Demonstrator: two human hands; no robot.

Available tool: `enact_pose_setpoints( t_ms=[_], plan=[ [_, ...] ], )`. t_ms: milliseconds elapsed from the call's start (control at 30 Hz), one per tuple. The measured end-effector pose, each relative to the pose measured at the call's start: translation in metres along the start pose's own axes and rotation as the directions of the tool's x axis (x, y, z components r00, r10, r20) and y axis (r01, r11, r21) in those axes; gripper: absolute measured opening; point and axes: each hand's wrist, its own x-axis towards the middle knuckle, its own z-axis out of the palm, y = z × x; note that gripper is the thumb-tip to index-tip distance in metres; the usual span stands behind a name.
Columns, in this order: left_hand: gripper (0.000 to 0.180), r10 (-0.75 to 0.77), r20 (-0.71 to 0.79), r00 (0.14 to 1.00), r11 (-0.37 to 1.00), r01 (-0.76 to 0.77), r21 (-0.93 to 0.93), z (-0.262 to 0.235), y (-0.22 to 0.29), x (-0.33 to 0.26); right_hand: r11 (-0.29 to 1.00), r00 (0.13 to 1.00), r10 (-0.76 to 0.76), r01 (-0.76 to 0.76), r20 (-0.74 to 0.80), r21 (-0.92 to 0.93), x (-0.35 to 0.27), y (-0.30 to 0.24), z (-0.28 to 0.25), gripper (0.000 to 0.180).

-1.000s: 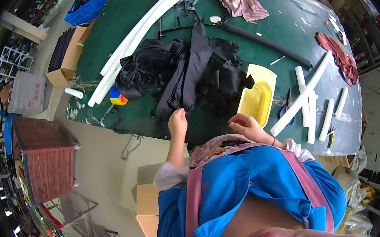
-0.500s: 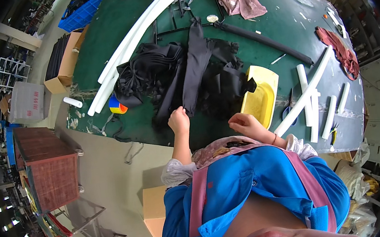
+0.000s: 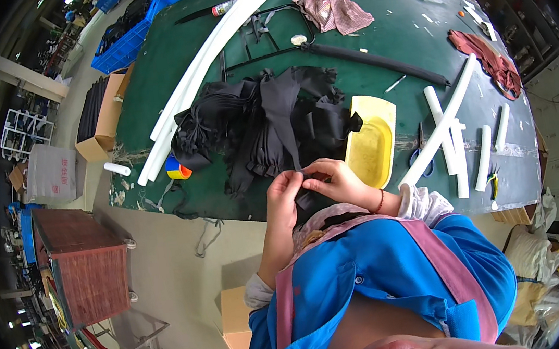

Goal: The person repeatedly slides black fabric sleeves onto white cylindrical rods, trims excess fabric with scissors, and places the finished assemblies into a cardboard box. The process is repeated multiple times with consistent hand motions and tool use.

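Both hands meet at the near table edge: the left hand (image 3: pixel 286 191) and right hand (image 3: pixel 333 181) each pinch one narrow black strap (image 3: pixel 305 175) between fingertips. The strap is dark, flat and limp. Beyond lies one heap of black straps (image 3: pixel 260 121), one yellow tray (image 3: pixel 372 142) to its right, then four short white tubes (image 3: pixel 459 144) on the green table (image 3: pixel 408 36).

A narrow black fabric strap (image 3: pixel 285 122) trails limply from a heaped pile of black straps (image 3: pixel 256 122) on the green table. Its near end is pinched at the table's front edge.
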Motion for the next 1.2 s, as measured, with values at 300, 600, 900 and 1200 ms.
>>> enact_pose_setpoints(
  t_ms=[300, 600, 900, 1200],
  plan=[
    [0.032, 0.015, 0.135, 0.991, 0.912, 0.042, -0.409, -0.014, -0.028, -0.031, 0.982, 0.996, 0.088, -0.091, 0.024, 0.164, -0.014, -0.012, 0.004, 0.028],
    [0.027, 0.08, 0.1, 0.992, 0.956, -0.048, -0.291, -0.015, -0.023, -0.055, 0.982, 0.982, -0.187, 0.187, 0.02, -0.019, -0.02, -0.035, 0.005, 0.016],
    [0.019, 0.102, 0.166, 0.981, 0.923, -0.031, -0.384, 0.005, -0.008, -0.054, 0.951, 0.942, -0.309, 0.302, -0.132, -0.071, -0.019, -0.036, 0.004, 0.011],
    [0.017, 0.198, 0.007, 0.98, 0.965, -0.193, -0.179, -0.002, -0.019, -0.047, 0.953, 0.962, -0.269, 0.258, -0.049, -0.16, -0.02, -0.032, 0.005, 0.016]
  ],
)
